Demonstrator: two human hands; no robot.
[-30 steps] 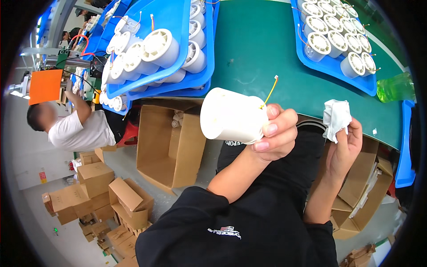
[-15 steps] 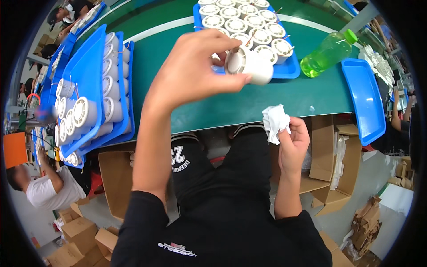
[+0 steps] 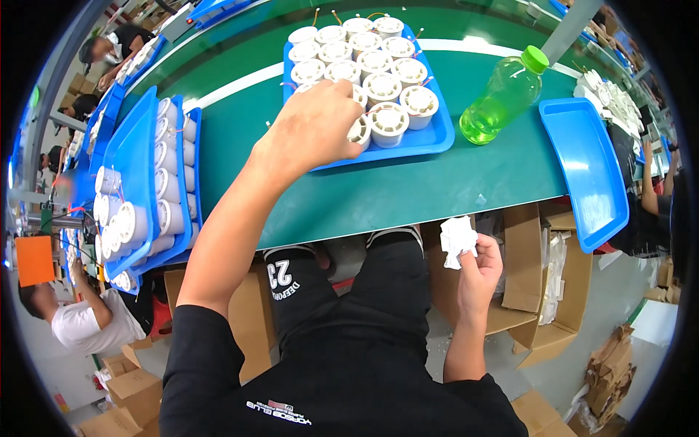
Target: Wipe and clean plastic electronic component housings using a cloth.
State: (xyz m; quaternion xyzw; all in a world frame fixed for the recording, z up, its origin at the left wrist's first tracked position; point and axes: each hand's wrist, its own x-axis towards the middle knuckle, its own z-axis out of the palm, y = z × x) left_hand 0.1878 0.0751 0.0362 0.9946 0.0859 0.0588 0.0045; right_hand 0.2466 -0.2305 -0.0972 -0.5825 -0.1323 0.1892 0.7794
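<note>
Cups (image 3: 387, 122) by your left hand (image 3: 313, 125): white. Tray (image 3: 437, 143) under them: solid blue. Cloth (image 3: 457, 240) in your right hand (image 3: 478, 266): plain white. Table (image 3: 349, 204) between your hands: green, with a white stripe (image 3: 226, 89) beyond your left hand. Bottle (image 3: 496, 104) right of that hand: see-through green, brighter green cap (image 3: 535, 60). Stacked trays (image 3: 135, 156) left of it: blue. Panel (image 3: 35, 261), farther left: flat orange. Loose tray (image 3: 593, 178) right of your right hand: blue. Carton (image 3: 523, 262) just beside it: brown. Your shirt (image 3: 357, 408), below both hands: black, small white-and-red print.

Green table (image 3: 393, 186) with blue trays (image 3: 443, 137) and bottle (image 3: 502, 102)
</note>
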